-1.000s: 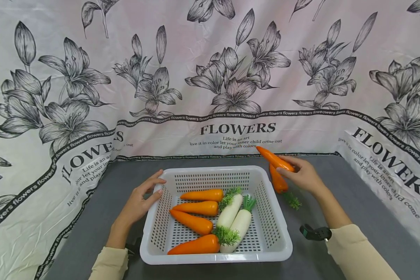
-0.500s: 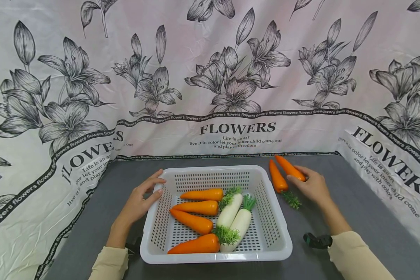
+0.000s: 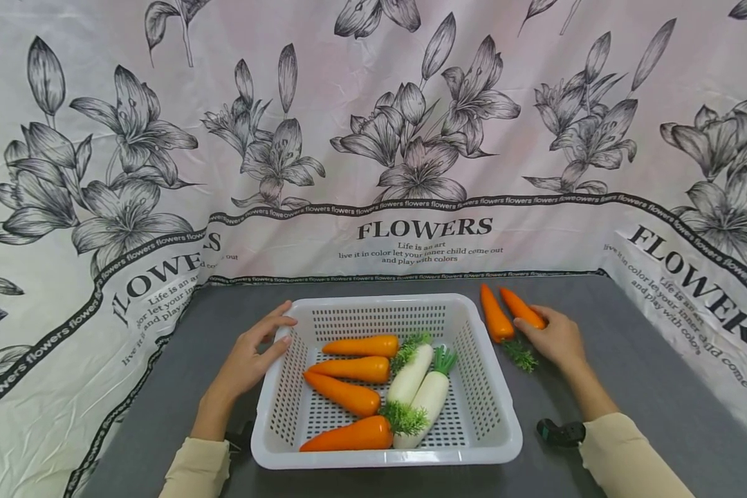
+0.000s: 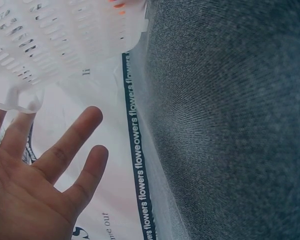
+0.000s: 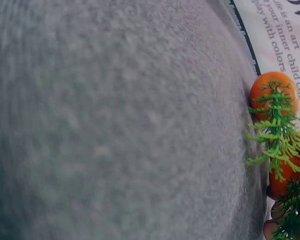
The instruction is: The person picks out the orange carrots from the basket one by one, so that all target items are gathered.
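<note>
A white perforated basket (image 3: pixel 386 458) holds several orange carrots (image 3: pixel 350 435) on its left and two white radishes (image 3: pixel 429 400) beside them. My left hand (image 3: pixel 244 363) rests on the basket's left rim with its fingers spread; in the left wrist view the hand (image 4: pixel 45 185) has straight fingers by the basket wall (image 4: pixel 80 35). Right of the basket, my right hand (image 3: pixel 554 337) pinches a carrot (image 3: pixel 523 309) low over the table, next to another carrot (image 3: pixel 495 315) with green leaves. The right wrist view shows both carrots' leafy ends, with only bits of fingers (image 5: pixel 271 229) visible.
A grey cloth-covered table (image 3: pixel 155 415) lies under everything. Behind it hangs a white curtain (image 3: pixel 299 242) printed with flowers, its sides angling in at left and right. A dark wrist device (image 3: pixel 561 433) sits at the right wrist.
My right hand has moved right and down with its carrot, from over the other carrot to the table beside it. The left hand and the basket have stayed in place.
</note>
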A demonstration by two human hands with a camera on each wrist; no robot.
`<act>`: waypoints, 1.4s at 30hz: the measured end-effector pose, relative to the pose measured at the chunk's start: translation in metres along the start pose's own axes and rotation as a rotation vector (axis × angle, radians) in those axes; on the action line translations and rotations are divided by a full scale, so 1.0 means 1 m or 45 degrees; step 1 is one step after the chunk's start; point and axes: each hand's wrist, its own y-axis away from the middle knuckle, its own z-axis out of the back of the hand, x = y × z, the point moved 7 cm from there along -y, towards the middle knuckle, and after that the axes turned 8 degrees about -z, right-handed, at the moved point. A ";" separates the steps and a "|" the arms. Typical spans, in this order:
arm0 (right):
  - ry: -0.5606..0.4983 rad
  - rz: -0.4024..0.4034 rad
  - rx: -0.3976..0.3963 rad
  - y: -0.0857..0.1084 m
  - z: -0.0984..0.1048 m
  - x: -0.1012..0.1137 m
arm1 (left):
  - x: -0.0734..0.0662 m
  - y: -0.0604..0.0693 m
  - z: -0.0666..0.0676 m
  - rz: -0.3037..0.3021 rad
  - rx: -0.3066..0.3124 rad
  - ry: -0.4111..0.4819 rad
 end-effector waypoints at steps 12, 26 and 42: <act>0.005 -0.052 0.107 0.003 -0.003 0.003 | -0.002 0.000 0.000 -0.006 -0.002 -0.004; -0.038 -0.072 0.120 0.005 -0.004 0.004 | -0.003 0.000 -0.001 -0.027 0.001 0.067; -0.051 -0.078 0.120 0.002 0.004 0.006 | -0.005 0.000 0.000 -0.018 0.007 0.027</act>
